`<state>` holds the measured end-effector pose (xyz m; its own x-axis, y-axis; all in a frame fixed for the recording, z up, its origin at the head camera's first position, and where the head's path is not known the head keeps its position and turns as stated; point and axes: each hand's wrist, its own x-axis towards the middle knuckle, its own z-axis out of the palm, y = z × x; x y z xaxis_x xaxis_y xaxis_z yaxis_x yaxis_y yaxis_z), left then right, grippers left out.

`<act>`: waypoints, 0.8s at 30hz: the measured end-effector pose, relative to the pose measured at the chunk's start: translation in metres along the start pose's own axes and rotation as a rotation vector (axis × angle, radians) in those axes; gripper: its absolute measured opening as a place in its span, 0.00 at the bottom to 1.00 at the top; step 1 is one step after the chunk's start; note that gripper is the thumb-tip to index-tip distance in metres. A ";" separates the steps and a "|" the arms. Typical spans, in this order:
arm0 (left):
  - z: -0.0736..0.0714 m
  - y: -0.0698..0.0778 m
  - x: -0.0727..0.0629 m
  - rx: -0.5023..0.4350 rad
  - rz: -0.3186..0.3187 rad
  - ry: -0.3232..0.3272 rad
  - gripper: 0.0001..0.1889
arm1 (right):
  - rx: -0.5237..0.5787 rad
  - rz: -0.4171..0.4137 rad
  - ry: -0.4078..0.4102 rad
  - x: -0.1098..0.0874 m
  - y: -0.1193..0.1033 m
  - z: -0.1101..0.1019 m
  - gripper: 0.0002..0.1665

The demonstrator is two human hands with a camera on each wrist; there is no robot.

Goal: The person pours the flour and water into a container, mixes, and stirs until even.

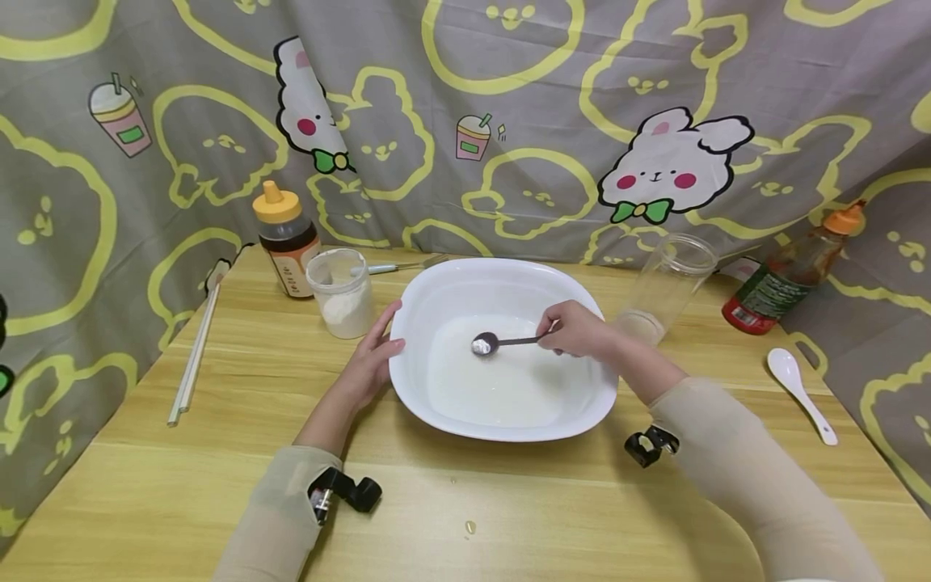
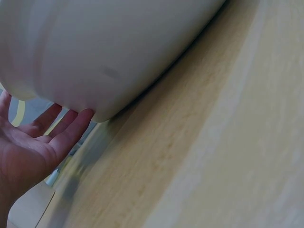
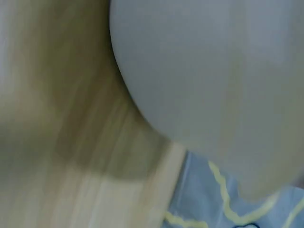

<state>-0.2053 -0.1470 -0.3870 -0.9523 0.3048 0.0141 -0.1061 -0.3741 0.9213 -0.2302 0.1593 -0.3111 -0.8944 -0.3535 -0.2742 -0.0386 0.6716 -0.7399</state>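
Observation:
A white oval basin (image 1: 502,428) stands on the table with white liquid (image 1: 473,388) in its bottom. My left hand (image 1: 367,364) holds the basin's left side, the thumb tip at the rim. From the left wrist, that hand's fingers (image 2: 71,133) touch the outer wall. Over the liquid, my right hand (image 1: 578,330) pinches the handle of a dark metal spoon (image 1: 518,341), whose bowl points left and has a bright shine in it. The right wrist view shows only the basin's outer wall (image 3: 199,71), with the hand out of sight.
Left of the basin stand a jar of white powder (image 1: 342,303) and a yellow-capped bottle (image 1: 291,250), with chopsticks (image 1: 196,356) farther left. A clear jar (image 1: 669,283), an orange-capped sauce bottle (image 1: 785,279) and a white spoon (image 1: 803,396) are right. A fork-like utensil (image 1: 396,267) lies behind.

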 end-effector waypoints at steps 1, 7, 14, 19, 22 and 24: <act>0.000 0.000 0.000 0.003 -0.002 -0.002 0.33 | 0.020 0.004 -0.015 0.001 -0.002 0.004 0.05; 0.000 0.000 0.000 -0.003 0.011 -0.002 0.33 | 0.081 -0.001 -0.089 -0.001 -0.013 0.025 0.03; 0.001 -0.001 0.000 -0.027 0.014 -0.010 0.34 | 0.068 -0.038 -0.243 -0.018 -0.017 0.032 0.03; 0.000 -0.001 0.000 -0.020 0.013 -0.009 0.33 | -0.068 -0.117 -0.303 -0.031 -0.011 0.013 0.03; 0.000 -0.001 0.000 -0.015 0.010 -0.007 0.33 | -0.152 -0.155 -0.301 -0.039 -0.007 -0.004 0.05; 0.000 0.000 0.000 -0.014 0.007 -0.004 0.33 | -0.196 -0.161 -0.286 -0.043 -0.005 -0.015 0.05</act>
<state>-0.2053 -0.1472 -0.3873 -0.9518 0.3059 0.0223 -0.1033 -0.3882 0.9158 -0.1983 0.1812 -0.2862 -0.7106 -0.6134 -0.3448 -0.2778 0.6948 -0.6634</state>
